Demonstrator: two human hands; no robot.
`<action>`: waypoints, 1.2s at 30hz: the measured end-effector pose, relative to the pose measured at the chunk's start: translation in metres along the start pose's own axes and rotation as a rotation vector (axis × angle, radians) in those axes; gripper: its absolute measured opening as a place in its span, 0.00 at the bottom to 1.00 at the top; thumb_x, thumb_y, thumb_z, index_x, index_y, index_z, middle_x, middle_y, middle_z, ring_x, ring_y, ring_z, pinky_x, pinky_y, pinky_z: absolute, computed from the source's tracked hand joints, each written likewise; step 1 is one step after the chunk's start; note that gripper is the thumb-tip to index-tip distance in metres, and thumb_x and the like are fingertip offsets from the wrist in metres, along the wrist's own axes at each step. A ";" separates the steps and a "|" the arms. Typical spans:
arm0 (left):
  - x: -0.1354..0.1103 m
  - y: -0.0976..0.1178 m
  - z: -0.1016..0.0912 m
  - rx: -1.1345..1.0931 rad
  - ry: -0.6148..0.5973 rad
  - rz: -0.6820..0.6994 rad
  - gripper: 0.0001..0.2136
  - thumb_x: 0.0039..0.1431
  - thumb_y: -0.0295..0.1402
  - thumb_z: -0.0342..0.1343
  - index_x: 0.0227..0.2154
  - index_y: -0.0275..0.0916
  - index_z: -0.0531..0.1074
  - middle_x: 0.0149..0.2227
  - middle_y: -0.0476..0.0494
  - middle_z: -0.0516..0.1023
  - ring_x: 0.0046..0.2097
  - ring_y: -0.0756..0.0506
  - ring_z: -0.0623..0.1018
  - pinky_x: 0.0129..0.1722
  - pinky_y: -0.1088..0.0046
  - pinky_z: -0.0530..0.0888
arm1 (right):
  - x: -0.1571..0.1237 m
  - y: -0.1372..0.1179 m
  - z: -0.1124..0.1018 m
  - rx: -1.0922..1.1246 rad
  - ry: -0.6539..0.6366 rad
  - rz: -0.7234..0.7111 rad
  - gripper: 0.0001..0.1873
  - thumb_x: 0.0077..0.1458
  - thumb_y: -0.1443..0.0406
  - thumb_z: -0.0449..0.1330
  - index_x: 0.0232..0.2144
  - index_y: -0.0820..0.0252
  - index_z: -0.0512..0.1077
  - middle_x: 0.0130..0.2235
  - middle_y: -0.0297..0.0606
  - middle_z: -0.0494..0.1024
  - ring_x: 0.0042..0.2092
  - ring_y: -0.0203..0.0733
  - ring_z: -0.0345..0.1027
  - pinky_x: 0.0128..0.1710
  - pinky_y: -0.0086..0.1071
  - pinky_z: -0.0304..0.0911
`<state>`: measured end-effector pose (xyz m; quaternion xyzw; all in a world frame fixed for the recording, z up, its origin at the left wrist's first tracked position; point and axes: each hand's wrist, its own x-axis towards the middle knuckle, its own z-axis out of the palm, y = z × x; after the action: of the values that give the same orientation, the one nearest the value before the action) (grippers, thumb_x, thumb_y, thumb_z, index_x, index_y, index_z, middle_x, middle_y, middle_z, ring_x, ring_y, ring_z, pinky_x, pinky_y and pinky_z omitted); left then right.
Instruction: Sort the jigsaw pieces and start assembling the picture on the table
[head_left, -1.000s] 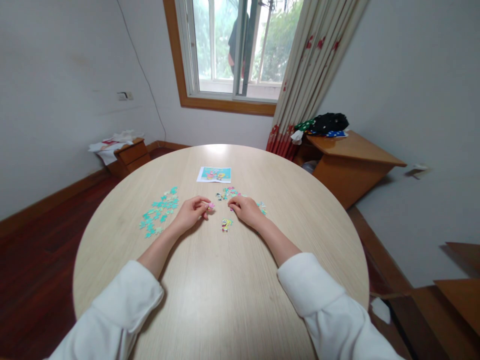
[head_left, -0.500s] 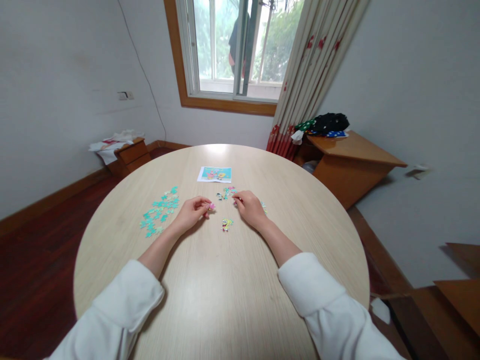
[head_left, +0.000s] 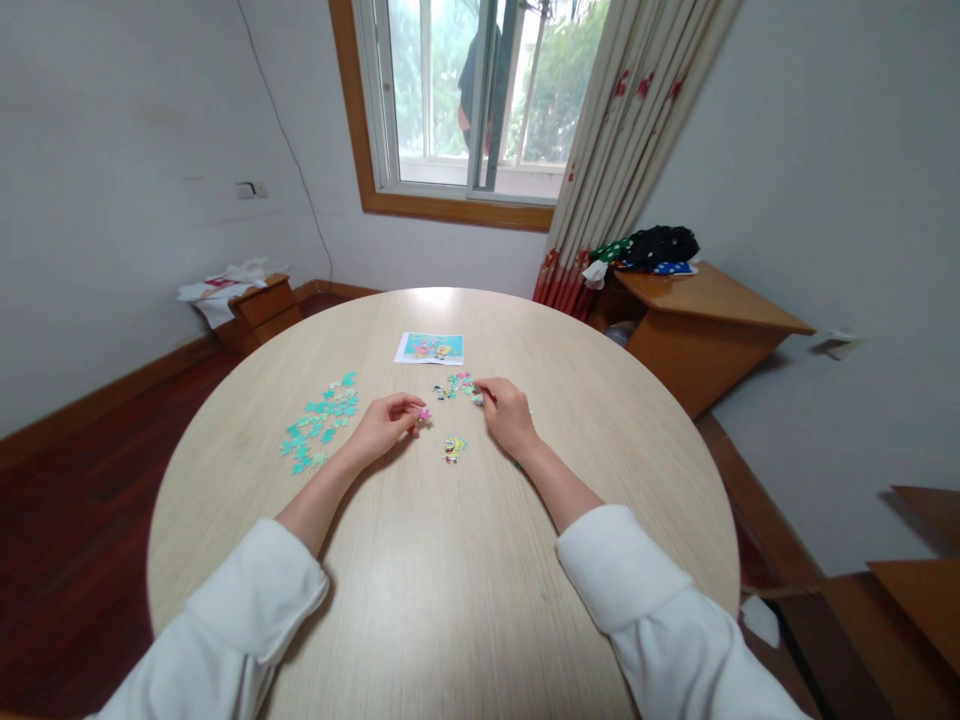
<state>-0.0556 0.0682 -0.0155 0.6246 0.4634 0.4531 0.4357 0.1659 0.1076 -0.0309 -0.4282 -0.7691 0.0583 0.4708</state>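
Between the thumb and fingers of my left hand point(head_left: 388, 422) is a pink jigsaw puzzle piece point(head_left: 425, 414), held just above the table. My right hand point(head_left: 506, 408) is closed, its fingertips at the right edge of a small cluster of mixed-colour puzzle pieces point(head_left: 459, 382). What those fingertips pinch, if anything, is too small to make out. Nearer to me, between the two hands, lies a joined yellow cartoon-face section point(head_left: 453, 449). A few more pieces are partly hidden under my right hand and wrist.
Loose turquoise puzzle pieces point(head_left: 321, 422) spread over the left of the round wooden table point(head_left: 450, 600). A printed reference picture point(head_left: 430, 348) lies beyond the hands. A wooden cabinet point(head_left: 697, 290) with clothes on it stands behind right, beside the curtain point(head_left: 622, 130).
My right hand has shifted slightly right and away from me, its fingertips moving along the cluster's edge. My left hand stays in place with the pink piece.
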 end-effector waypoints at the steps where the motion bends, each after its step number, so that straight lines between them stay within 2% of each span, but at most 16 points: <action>1: 0.000 0.000 0.000 0.006 -0.005 0.003 0.11 0.48 0.36 0.58 0.32 0.34 0.72 0.28 0.44 0.78 0.24 0.51 0.73 0.29 0.73 0.71 | 0.000 0.001 0.000 0.002 0.004 0.001 0.14 0.53 0.74 0.51 0.36 0.61 0.75 0.38 0.44 0.79 0.41 0.43 0.71 0.43 0.37 0.65; 17: 0.002 -0.003 0.000 0.016 -0.008 -0.006 0.12 0.49 0.38 0.58 0.33 0.34 0.73 0.28 0.43 0.78 0.24 0.51 0.73 0.28 0.73 0.71 | 0.000 -0.001 -0.002 0.041 0.050 0.044 0.13 0.55 0.70 0.52 0.39 0.60 0.75 0.39 0.44 0.79 0.42 0.44 0.71 0.43 0.38 0.66; 24: 0.002 -0.002 -0.001 0.039 -0.017 -0.001 0.14 0.49 0.40 0.58 0.33 0.34 0.72 0.28 0.42 0.78 0.24 0.51 0.73 0.28 0.73 0.71 | 0.000 -0.003 -0.001 0.087 0.063 0.105 0.12 0.54 0.67 0.53 0.36 0.59 0.76 0.39 0.42 0.80 0.40 0.43 0.72 0.42 0.37 0.66; 28: 0.001 -0.001 -0.001 0.031 -0.025 -0.004 0.13 0.48 0.40 0.58 0.32 0.35 0.72 0.28 0.42 0.78 0.24 0.51 0.73 0.28 0.72 0.71 | 0.002 0.000 -0.001 0.233 0.121 0.261 0.11 0.52 0.64 0.55 0.34 0.61 0.76 0.35 0.40 0.80 0.34 0.41 0.72 0.38 0.34 0.66; 32: 0.001 -0.001 -0.001 0.029 -0.026 -0.002 0.13 0.48 0.39 0.58 0.32 0.35 0.72 0.28 0.43 0.78 0.24 0.51 0.73 0.28 0.72 0.71 | 0.009 0.015 -0.008 0.433 0.301 0.490 0.10 0.47 0.63 0.58 0.31 0.63 0.75 0.29 0.38 0.78 0.30 0.37 0.71 0.32 0.30 0.66; 36: 0.001 -0.001 -0.001 0.027 -0.027 0.001 0.11 0.49 0.38 0.57 0.32 0.35 0.72 0.27 0.44 0.77 0.24 0.51 0.73 0.28 0.72 0.71 | 0.015 0.029 -0.021 0.533 0.448 0.623 0.08 0.43 0.65 0.60 0.28 0.64 0.73 0.23 0.33 0.75 0.26 0.34 0.68 0.26 0.26 0.63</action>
<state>-0.0564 0.0696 -0.0160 0.6368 0.4633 0.4386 0.4330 0.1965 0.1302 -0.0235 -0.5048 -0.4417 0.2986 0.6789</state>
